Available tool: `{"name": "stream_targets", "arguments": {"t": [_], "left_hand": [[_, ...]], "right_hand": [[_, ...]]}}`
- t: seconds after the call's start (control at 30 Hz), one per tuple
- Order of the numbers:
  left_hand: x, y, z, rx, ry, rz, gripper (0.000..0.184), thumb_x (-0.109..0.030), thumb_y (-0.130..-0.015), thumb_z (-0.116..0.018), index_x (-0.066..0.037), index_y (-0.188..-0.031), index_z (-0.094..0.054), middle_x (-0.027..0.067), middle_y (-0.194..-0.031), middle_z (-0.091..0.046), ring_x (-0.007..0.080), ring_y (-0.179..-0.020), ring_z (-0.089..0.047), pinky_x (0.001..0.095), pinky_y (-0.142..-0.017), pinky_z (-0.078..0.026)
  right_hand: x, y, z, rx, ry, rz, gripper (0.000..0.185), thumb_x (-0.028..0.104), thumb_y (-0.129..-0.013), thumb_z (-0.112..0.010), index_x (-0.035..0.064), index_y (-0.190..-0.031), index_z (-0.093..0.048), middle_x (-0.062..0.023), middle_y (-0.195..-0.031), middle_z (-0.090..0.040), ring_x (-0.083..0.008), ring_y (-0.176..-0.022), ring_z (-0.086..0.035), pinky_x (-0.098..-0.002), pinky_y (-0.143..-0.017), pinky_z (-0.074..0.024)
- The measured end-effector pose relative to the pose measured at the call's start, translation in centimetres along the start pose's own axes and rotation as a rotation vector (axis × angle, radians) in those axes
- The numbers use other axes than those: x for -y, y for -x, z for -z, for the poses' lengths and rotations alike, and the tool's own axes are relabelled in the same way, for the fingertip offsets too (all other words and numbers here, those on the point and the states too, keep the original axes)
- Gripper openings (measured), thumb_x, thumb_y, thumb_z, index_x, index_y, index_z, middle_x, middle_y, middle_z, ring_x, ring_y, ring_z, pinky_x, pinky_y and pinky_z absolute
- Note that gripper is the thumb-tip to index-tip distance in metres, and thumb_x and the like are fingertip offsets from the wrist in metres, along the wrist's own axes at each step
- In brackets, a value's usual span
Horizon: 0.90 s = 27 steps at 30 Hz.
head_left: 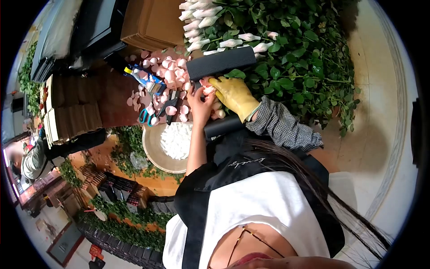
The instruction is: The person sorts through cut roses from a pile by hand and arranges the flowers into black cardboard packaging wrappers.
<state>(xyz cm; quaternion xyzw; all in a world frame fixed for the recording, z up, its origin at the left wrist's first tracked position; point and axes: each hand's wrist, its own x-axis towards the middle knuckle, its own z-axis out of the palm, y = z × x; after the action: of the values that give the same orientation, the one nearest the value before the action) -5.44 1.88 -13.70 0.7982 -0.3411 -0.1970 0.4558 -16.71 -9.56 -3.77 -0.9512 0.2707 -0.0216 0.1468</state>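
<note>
A: So your bare left hand (200, 106) is bending loosely, fingers apart at the pink flower (207, 89), and your right hand (235, 95) in the yellow glove is curling in from the other side. Are you properly pinching it?

B: Can't tell tbh, your fingers are hiding a lot. Both look like they're touching it, but how tightly you're gripping isn't showing.

A: And where's it sitting?

B: Right between your fingertips, by the near edge of the dark ribbed pad (221, 62), with loose petals (170, 75) lying to your left on the reddish worktop (117, 99).

A: I'm guessing you're handling something super light, soft and easy to bruise, maybe a bit slick. I'd be holding it low, at the base of the bloom, and not be squeezing the petal edges.

B: Same. Looks-wise, you're getting a coral-pink, kinda ruffled head, deeper in colour than many of those pale scattered petals. The stem isn't showing clearly.
</note>
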Motion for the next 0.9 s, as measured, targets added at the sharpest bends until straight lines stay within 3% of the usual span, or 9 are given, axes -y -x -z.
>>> {"name": "stream_targets", "arguments": {"t": [0.2, 0.33, 0.47, 0.6, 0.67, 0.7, 0.8, 0.87, 0.9], "left_hand": [[0.5, -0.4, 0.2, 0.029, -0.073, -0.027, 0.057, -0.037, -0.076, -0.084, -0.006, -0.119, -0.064, 0.0261, -0.136, -0.043, 0.0411, -0.125, -0.046, 0.0459, -0.106, -0.038], [0.6, -0.4, 0.2, 0.066, 0.015, 0.006, 0.057, -0.037, -0.078, -0.083, -0.005, -0.12, -0.063, 0.0263, -0.135, -0.042, 0.041, -0.124, -0.046, 0.0447, -0.106, -0.038], [-0.4, -0.3, 0.8, 0.119, 0.06, 0.074, 0.057, -0.037, -0.08, -0.082, -0.004, -0.122, -0.061, 0.0254, -0.134, -0.041, 0.0398, -0.126, -0.045, 0.0424, -0.107, -0.038], [0.1, -0.7, 0.8, 0.133, 0.037, 0.026, 0.059, -0.038, -0.08, -0.082, -0.005, -0.124, -0.06, 0.0247, -0.135, -0.04, 0.0393, -0.127, -0.044, 0.0415, -0.107, -0.038], [1.3, -0.6, 0.4, 0.122, 0.003, 0.001, 0.06, -0.038, -0.079, -0.083, -0.005, -0.124, -0.06, 0.0242, -0.135, -0.039, 0.0384, -0.126, -0.044, 0.0416, -0.106, -0.038], [1.7, -0.3, 0.6, 0.13, 0.0, 0.003, 0.06, -0.038, -0.079, -0.083, -0.005, -0.124, -0.06, 0.0242, -0.135, -0.039, 0.0384, -0.126, -0.044, 0.0416, -0.106, -0.038], [1.8, -1.0, 0.4, 0.139, 0.002, -0.027, 0.06, -0.037, -0.076, -0.085, -0.007, -0.122, -0.06, 0.0228, -0.135, -0.039, 0.0374, -0.125, -0.043, 0.0418, -0.106, -0.039], [3.8, -1.5, 0.3, 0.196, 0.009, -0.08, 0.057, -0.027, -0.077, -0.082, -0.01, -0.126, -0.058, 0.0222, -0.134, -0.041, 0.0368, -0.129, -0.04, 0.0414, -0.108, -0.037], [6.0, -1.4, -0.1, 0.248, 0.196, -0.049, 0.054, -0.023, -0.08, -0.078, -0.008, -0.127, -0.057, 0.0218, -0.137, -0.04, 0.036, -0.13, -0.04, 0.0409, -0.108, -0.037]], "right_hand": [[-2.3, 2.5, 1.7, -0.011, -0.391, 0.099, 0.05, 0.017, -0.086, -0.066, 0.0092, -0.133, -0.054, -0.0161, -0.117, -0.066, -0.0362, -0.103, -0.064, -0.0439, -0.087, -0.0524], [-2.3, 6.5, 6.5, -0.103, -0.705, 0.209, 0.043, 0.011, -0.09, -0.064, 0.0068, -0.132, -0.057, -0.0133, -0.126, -0.064, -0.0278, -0.112, -0.063, -0.0377, -0.098, -0.0487], [-4.9, 12.1, 6.5, 0.705, -1.279, 0.12, 0.031, 0.017, -0.098, -0.059, 0.0043, -0.126, -0.062, -0.0107, -0.123, -0.066, -0.0188, -0.113, -0.062, -0.0333, -0.101, -0.0465], [-6.0, 16.2, 0.5, 0.673, -0.093, -0.403, 0.037, 0.025, -0.095, -0.065, -0.0016, -0.12, -0.064, -0.0129, -0.109, -0.071, -0.0219, -0.1, -0.067, -0.0343, -0.096, -0.0488], [-7.0, 17.7, 0.1, 0.33, -1.162, -0.083, 0.04, 0.025, -0.094, -0.067, -0.0022, -0.123, -0.062, -0.0131, -0.12, -0.068, -0.0194, -0.108, -0.062, -0.0339, -0.099, -0.0459], [-7.5, 16.8, 3.8, 0.821, -1.161, -0.263, 0.051, 0.024, -0.093, -0.068, -0.0022, -0.134, -0.053, -0.0134, -0.136, -0.058, -0.0182, -0.123, -0.051, -0.0332, -0.107, -0.0387], [-4.7, 14.2, 9.3, 0.518, -1.972, 0.325, 0.083, 0.031, -0.093, -0.069, 0.0017, -0.154, -0.021, -0.0171, -0.153, -0.038, -0.0297, -0.139, -0.04, -0.0441, -0.116, -0.0305], [-4.3, 11.8, 10.8, 0.495, -1.945, 0.522, 0.093, 0.036, -0.091, -0.07, 0.0015, -0.155, -0.012, -0.0195, -0.156, -0.032, -0.033, -0.141, -0.037, -0.0492, -0.117, -0.0285], [-3.9, 10.3, 10.5, 0.535, -1.796, 0.542, 0.089, 0.035, -0.09, -0.072, -0.0014, -0.153, -0.02, -0.0208, -0.153, -0.036, -0.0303, -0.141, -0.038, -0.0455, -0.118, -0.0284]]}}
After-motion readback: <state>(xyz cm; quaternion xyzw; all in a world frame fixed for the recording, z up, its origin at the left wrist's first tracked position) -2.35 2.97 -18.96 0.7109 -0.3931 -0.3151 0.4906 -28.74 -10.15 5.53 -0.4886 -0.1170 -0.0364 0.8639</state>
